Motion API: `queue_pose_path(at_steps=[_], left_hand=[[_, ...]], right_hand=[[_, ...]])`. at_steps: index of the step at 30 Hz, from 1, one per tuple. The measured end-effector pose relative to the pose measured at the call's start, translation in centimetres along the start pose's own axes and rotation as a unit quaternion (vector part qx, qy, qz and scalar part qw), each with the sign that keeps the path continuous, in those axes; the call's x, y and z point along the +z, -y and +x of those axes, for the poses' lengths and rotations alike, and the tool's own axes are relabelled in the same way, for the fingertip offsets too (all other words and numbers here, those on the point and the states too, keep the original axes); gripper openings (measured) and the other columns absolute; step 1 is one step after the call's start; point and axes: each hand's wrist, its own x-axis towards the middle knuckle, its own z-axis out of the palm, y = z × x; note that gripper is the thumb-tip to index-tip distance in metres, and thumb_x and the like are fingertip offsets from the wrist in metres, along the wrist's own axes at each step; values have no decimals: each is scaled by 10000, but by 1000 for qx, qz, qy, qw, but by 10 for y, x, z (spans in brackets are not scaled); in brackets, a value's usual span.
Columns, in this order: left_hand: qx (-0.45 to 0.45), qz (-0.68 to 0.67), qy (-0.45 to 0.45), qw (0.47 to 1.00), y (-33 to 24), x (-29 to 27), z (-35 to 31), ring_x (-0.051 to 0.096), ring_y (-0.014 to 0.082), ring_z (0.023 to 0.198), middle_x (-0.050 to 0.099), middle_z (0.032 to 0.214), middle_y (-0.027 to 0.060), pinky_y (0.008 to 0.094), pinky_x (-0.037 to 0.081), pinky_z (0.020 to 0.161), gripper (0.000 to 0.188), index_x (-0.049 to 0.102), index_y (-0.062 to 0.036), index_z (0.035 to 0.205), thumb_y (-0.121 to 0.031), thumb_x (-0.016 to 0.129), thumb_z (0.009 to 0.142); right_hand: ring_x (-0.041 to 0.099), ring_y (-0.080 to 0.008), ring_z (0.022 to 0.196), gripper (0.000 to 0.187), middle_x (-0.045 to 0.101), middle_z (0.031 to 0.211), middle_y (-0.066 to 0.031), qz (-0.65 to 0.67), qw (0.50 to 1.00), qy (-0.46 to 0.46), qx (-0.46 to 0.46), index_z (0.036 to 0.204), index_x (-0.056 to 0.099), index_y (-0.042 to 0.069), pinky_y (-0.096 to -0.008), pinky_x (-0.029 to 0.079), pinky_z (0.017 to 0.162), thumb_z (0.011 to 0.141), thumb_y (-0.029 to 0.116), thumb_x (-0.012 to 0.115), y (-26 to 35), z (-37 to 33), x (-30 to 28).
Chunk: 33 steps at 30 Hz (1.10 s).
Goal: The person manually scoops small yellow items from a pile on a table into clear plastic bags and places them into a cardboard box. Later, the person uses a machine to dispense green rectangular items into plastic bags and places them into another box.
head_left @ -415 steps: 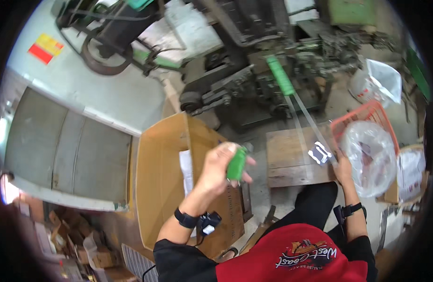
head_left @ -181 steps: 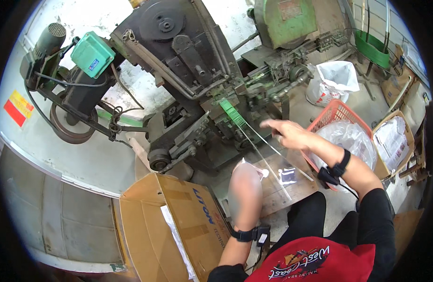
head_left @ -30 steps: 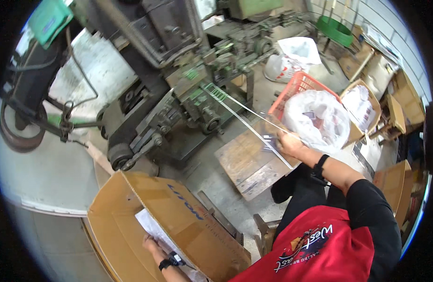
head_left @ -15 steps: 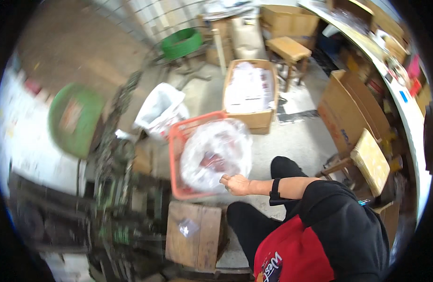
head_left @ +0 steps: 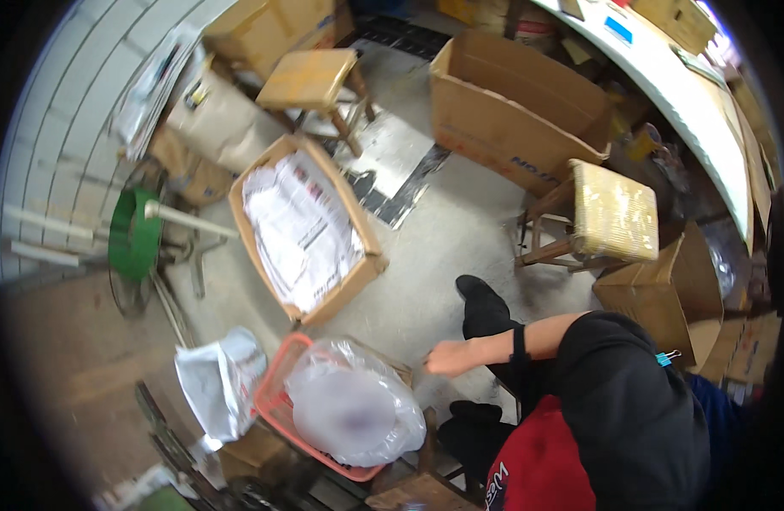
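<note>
My right hand (head_left: 452, 358) hangs over the floor, with its fingers curled in. It is nearest to the plastic basket but apart from it, and whatever the fingers may hold is hidden. A black band circles the wrist. The salmon-pink basket (head_left: 274, 372) is lined with a clear plastic bag (head_left: 349, 409), whose top bulges and spreads over the rim; something dark shows blurred through the film. Beside the basket stands a white bag (head_left: 224, 383) with its mouth open. My left hand is outside the picture.
A carton (head_left: 373, 266) of printed white sheets (head_left: 298, 226) stands beyond the basket. Two stools (head_left: 615, 209), a large open carton (head_left: 511, 140), and a smaller open carton (head_left: 656, 285) stand around. A green round stand (head_left: 135, 234) is at left, a long white worktop (head_left: 664, 85) at upper right.
The view has swung to the right, so the green stool has left it. My right hand has drawn back from the clear bag's edge and is now apart from it.
</note>
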Motion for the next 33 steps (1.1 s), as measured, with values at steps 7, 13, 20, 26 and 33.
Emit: queue_pose_path(at_steps=[7,13,20,26,33], left_hand=[[23,-14,201,979,-102,93,82,637,279,843,623,968,206,341,534,733,209,554,86,1045,-44,498,892],[-36,3,328,944,-171,232,83,573,317,1011,551,1128,197,375,512,817,230,543,22,1113,-42,469,905],[18,170,591,788,-168,380,130,557,304,1031,534,1170,153,379,508,813,280,518,-21,1170,-85,505,898],[-80,198,501,839,-224,498,115,608,251,931,601,1043,153,351,517,767,275,528,23,1099,-133,553,874],[74,334,653,675,-273,618,84,612,259,909,602,1018,161,346,522,745,341,494,47,1145,-141,560,868]], right_hand=[[626,-353,847,168,644,856,-197,42,906,-78,413,817,647,13,-430,504,698,711,108,557,-72,-180,-129],[664,-315,692,273,632,851,-264,383,669,-69,633,912,639,-26,-407,528,558,763,179,539,-134,-352,-94],[561,-413,992,680,527,1156,-264,635,54,-579,509,1298,366,-4,-495,484,805,785,340,649,-122,-385,-48],[560,-285,1014,500,574,1101,-141,491,-239,-836,59,1189,484,0,-415,466,880,731,59,675,-176,-355,-20],[573,-306,978,501,576,1081,-171,461,-234,-855,33,1158,491,-44,-411,467,884,688,22,652,-170,-444,-35]])
